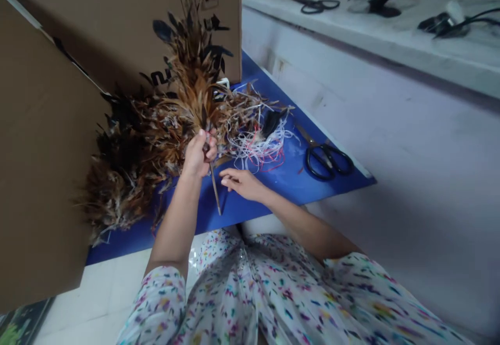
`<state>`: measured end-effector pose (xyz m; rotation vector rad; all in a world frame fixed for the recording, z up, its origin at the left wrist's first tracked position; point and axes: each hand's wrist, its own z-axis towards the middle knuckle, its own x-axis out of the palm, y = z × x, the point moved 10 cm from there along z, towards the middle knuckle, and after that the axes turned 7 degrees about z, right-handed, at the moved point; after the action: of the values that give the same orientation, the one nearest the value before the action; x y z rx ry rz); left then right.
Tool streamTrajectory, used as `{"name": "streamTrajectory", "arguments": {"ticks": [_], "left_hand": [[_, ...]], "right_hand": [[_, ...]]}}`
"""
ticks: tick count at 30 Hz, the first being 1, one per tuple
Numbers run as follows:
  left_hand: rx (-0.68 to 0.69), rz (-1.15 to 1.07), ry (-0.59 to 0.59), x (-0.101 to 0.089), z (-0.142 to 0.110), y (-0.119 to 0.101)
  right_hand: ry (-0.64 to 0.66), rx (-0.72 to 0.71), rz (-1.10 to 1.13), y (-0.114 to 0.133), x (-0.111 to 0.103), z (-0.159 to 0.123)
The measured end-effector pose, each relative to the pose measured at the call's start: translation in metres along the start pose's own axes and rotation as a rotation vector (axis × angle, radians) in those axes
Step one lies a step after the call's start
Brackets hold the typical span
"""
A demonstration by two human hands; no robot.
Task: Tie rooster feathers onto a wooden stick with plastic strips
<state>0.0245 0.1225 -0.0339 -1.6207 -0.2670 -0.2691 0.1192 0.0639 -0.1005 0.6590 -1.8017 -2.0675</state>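
Observation:
My left hand [200, 153] is wrapped round the stick of a feather duster [195, 82], just below its brown and black feathers. The feathered end points away from me, and the bare stick [215, 191] runs down toward my lap. Close to the stick on its right is my right hand [241, 182], fingers partly curled with the thumb apart and nothing visible in it. Loose feathers [156, 136] are heaped behind and left of my left hand. White and red strings [265, 144] lie in a tangle beyond my right hand.
Black-handled scissors [328, 161] rest on the blue tabletop [289, 181] at right. Cardboard boxes [35, 142] stand at the left and back. On the white ledge [394, 37] are another pair of scissors [312, 5], a dark stand [385, 6] and a cable [476, 19].

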Motion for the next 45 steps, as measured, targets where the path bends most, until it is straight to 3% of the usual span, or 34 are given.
{"name": "streamTrajectory", "arguments": {"ticks": [4,8,13,23,28,31,35,40,45], "left_hand": [[0.02,0.034,-0.102,-0.027,-0.002,-0.007],[0.024,-0.008,-0.165,-0.048,-0.001,-0.005],[-0.014,-0.049,-0.173,-0.059,-0.003,-0.002],[0.022,-0.032,-0.234,-0.07,-0.011,-0.011],[0.025,-0.063,-0.252,-0.073,-0.014,-0.015],[0.031,-0.087,-0.24,-0.072,-0.017,-0.019],[0.031,-0.095,-0.238,-0.07,-0.02,-0.023],[0.025,-0.107,-0.232,-0.067,-0.022,-0.031],[0.042,-0.099,-0.164,-0.05,-0.024,-0.058]], "right_hand": [[-0.154,-0.137,-0.418,0.018,-0.045,-0.019],[-0.252,-0.188,-0.594,0.031,-0.084,-0.032],[-0.252,-0.214,-0.669,0.042,-0.096,-0.015],[-0.032,-0.086,-0.981,0.029,-0.045,0.072],[0.075,0.01,-1.139,0.017,-0.032,0.089],[0.031,-0.065,-1.122,0.029,-0.025,0.094],[0.064,-0.144,-0.994,0.047,-0.001,0.092],[0.353,-0.197,-0.916,0.046,0.056,0.062],[0.61,-0.513,-0.853,0.042,0.123,0.018]]}}
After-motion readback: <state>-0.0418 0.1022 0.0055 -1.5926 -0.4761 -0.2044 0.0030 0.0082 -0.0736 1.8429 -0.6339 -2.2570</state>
